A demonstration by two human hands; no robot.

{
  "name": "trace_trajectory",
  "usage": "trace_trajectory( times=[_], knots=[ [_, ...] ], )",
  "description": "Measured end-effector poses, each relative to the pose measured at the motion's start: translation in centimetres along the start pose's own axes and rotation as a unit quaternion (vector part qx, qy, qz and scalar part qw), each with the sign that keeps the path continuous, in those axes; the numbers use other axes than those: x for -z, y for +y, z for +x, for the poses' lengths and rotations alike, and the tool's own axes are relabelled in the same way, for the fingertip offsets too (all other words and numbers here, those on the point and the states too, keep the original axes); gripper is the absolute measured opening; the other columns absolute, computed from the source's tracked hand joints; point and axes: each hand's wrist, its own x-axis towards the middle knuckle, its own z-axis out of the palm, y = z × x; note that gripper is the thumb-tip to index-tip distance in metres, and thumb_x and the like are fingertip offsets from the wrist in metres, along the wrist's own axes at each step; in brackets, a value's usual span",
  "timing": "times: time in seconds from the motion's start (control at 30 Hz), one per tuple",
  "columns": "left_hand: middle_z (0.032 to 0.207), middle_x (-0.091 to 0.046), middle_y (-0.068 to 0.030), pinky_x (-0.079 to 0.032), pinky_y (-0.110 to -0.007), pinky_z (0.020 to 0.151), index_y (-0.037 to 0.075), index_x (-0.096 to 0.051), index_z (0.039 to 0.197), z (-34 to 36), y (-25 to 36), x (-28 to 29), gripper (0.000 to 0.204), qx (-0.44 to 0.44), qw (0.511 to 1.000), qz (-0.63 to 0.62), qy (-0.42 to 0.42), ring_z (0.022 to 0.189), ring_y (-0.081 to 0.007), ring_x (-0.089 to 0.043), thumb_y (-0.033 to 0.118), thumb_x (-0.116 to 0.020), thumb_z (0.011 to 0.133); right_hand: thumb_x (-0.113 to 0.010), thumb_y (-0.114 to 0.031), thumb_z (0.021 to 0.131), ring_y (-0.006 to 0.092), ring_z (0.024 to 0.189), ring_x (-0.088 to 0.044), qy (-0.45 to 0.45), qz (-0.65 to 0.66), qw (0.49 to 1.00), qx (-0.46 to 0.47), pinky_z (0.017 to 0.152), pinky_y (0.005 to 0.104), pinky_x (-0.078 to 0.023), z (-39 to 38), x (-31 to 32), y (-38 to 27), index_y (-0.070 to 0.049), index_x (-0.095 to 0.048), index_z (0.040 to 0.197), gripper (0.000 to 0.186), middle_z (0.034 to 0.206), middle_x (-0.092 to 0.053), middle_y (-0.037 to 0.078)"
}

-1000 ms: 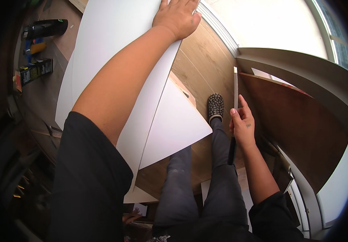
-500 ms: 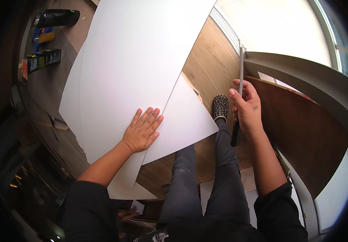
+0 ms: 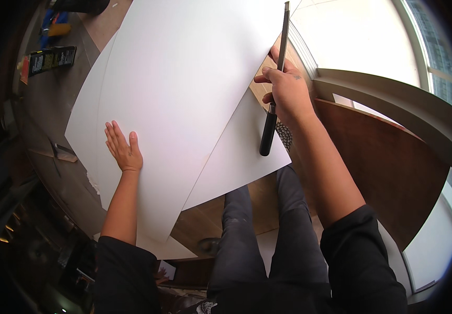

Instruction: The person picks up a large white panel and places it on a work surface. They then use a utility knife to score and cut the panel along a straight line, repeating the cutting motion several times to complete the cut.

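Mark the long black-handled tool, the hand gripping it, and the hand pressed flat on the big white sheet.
long black-handled tool (image 3: 269, 137): head view, on its black handle below the fist.
right hand (image 3: 287, 94): head view, on the back of the hand.
left hand (image 3: 125, 152): head view, on the back, flat on the white sheet (image 3: 184, 78).

Daylight pours in through a large window (image 3: 435, 57) at two o'clock, washing a pale sill (image 3: 388, 91) and the bright surface beside it to near white. A dark brown wooden panel (image 3: 388, 172) fills the three o'clock side, while light wood-plank flooring (image 3: 210, 225) shows at six o'clock. Toward ten o'clock the room falls into shadow over a grey-brown floor (image 3: 42, 104), where a black and yellow box (image 3: 53, 58) and a blue item (image 3: 58, 23) lie near the upper left rim.
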Motion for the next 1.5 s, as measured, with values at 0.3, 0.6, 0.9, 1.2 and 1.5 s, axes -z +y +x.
trace_trajectory(
  times=[0.3,0.6,0.9,1.2,1.5],
  knots=[
    [0.173,-0.015,-0.0147,-0.006,-0.053,0.127,0.011,-0.019,0.166,-0.1,0.2,0.1,0.076,-0.006,1.000,0.000,0.016,0.160,-0.0331,-0.013,0.053,-0.041,0.107,-0.050,-0.008,0.100,0.0141,0.095,-0.065,0.026,0.076,0.997,-0.009,0.064,0.0260,-0.043,0.3,0.7,0.0,-0.005,-0.042,0.156,0.057,0.149,-0.054,0.004],
    [0.173,-0.018,-0.0153,-0.006,-0.053,0.127,0.011,-0.022,0.165,-0.4,-0.1,0.4,0.075,-0.005,1.000,-0.017,0.020,0.160,-0.0341,-0.014,0.050,-0.046,0.105,-0.058,-0.015,0.101,0.0165,0.092,-0.069,-0.006,-0.008,0.998,-0.067,0.055,0.0263,-0.042,-3.3,-0.4,1.1,-0.005,-0.058,0.138,0.038,0.128,-0.067,0.008],
    [0.167,-0.030,-0.0165,-0.018,-0.051,0.125,0.007,-0.033,0.160,0.6,-0.6,0.5,0.070,-0.005,0.997,-0.049,0.054,0.153,-0.0371,-0.026,0.042,-0.055,0.103,-0.062,-0.013,0.099,0.0118,0.066,-0.056,0.049,0.028,0.998,-0.025,0.052,0.0237,-0.037,2.0,3.3,-1.1,-0.001,-0.060,0.125,0.028,0.103,-0.069,0.009],
    [0.154,-0.045,-0.0162,-0.034,-0.047,0.119,0.005,-0.049,0.151,5.7,-5.6,1.8,0.072,0.192,0.980,-0.050,0.030,0.144,-0.0365,-0.038,0.052,-0.062,0.097,-0.062,-0.018,0.102,0.0115,0.064,-0.053,0.032,0.051,0.998,-0.033,0.051,0.0237,-0.037,5.2,1.6,-1.5,-0.001,-0.062,0.109,0.018,0.102,-0.069,0.011],
    [0.144,-0.058,-0.0101,-0.027,-0.047,0.119,0.007,-0.061,0.138,7.6,-6.8,3.5,0.070,0.222,0.975,0.005,-0.021,0.133,-0.0315,-0.053,0.060,-0.060,0.093,-0.064,-0.015,0.101,0.0109,0.057,-0.048,0.058,-0.004,0.998,0.010,0.049,0.0263,-0.038,5.4,0.6,-1.4,-0.001,-0.063,0.101,0.014,0.090,-0.066,0.008]
  ],
)
